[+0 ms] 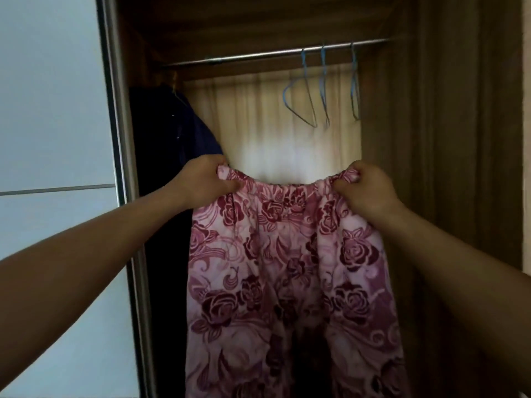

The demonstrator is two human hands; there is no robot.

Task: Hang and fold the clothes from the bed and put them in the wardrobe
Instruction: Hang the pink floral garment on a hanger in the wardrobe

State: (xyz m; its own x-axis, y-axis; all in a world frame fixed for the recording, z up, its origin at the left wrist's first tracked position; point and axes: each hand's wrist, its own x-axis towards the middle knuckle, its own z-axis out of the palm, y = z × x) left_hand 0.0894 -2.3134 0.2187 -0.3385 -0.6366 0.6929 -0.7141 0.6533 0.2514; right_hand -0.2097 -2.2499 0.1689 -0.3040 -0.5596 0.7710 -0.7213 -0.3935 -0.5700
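Note:
Pink trousers with a dark red rose print (287,268) hang stretched out in front of the open wardrobe (448,139). My left hand (205,180) pinches the left end of the elastic waistband. My right hand (363,188) pinches the right end. The legs drop straight down out of view. Above, a metal rail (258,56) carries three empty blue wire hangers (304,99) toward its right side.
A dark navy garment (172,139) hangs at the left inside the wardrobe. A pale curtain-like back panel (273,124) is behind the rail. A white sliding door (54,110) with a metal frame covers the left.

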